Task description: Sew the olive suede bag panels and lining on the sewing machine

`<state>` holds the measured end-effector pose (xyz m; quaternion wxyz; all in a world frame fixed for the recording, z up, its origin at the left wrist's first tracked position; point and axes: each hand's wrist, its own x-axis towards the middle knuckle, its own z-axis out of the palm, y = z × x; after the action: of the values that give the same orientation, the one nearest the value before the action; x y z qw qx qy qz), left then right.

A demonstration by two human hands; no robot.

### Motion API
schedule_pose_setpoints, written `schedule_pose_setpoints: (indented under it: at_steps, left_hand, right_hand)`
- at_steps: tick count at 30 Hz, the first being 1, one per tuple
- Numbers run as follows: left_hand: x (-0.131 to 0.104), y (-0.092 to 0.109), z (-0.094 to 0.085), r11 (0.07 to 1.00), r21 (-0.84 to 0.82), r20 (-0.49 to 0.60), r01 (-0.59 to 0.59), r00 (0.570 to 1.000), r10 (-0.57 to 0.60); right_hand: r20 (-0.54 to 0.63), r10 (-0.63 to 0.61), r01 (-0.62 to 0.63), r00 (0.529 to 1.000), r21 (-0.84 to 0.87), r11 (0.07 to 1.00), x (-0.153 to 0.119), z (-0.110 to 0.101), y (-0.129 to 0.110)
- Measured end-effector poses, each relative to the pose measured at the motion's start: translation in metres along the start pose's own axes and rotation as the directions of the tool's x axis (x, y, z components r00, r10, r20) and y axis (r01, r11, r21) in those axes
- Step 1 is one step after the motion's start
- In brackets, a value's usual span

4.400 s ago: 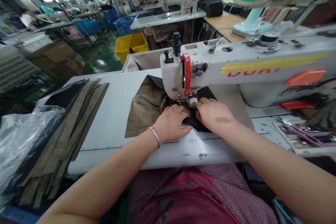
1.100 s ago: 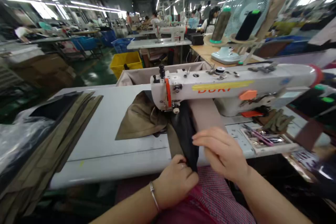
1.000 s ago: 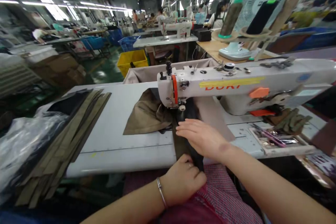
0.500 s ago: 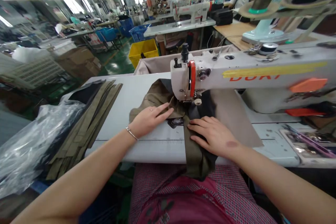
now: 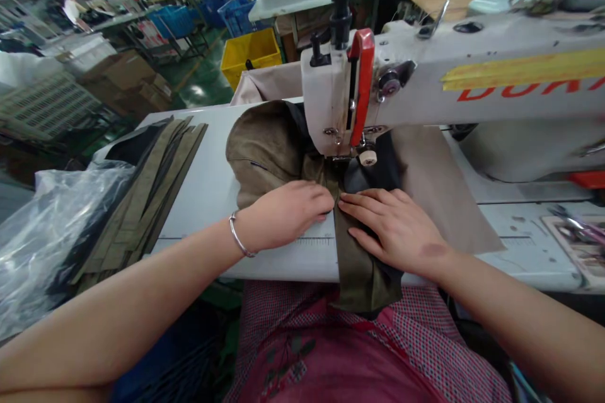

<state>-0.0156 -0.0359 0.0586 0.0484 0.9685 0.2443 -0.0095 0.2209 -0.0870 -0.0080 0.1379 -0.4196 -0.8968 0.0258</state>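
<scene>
Olive-brown fabric (image 5: 269,148) bunches under the head of a white sewing machine (image 5: 331,101), and a strip of it hangs over the table's front edge toward my lap. Curled fingers of my left hand (image 5: 290,214) pinch the fabric's edge just in front of the needle area. Beside it, my right hand (image 5: 392,227) lies spread on the strip, pressing it down, fingertips close to the left ones. Dark fabric (image 5: 373,170) shows under the right side of the machine head. The needle tip is hidden.
Olive strips (image 5: 146,201) lie stacked at the table's left, beside clear plastic (image 5: 51,220). Grey-beige cloth (image 5: 439,195) sits right of the machine head. A tray with metal tools (image 5: 576,233) is at far right. Beyond stands a yellow bin (image 5: 250,53).
The view has moved closer and lower. My left hand has shifted right toward the strip, its fingers going from outstretched to curled. The fabric left of the machine head lies more spread out.
</scene>
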Motion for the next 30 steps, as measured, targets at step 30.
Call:
schedule_pose_setpoints:
  at_steps: [30]
  left_hand:
    - [0.06,-0.047,-0.021,0.926,-0.258,0.394,0.274,0.906,-0.158]
  right_hand:
    - [0.021,0.024,-0.024,1.0,0.006,1.0,0.003,-0.001,0.002]
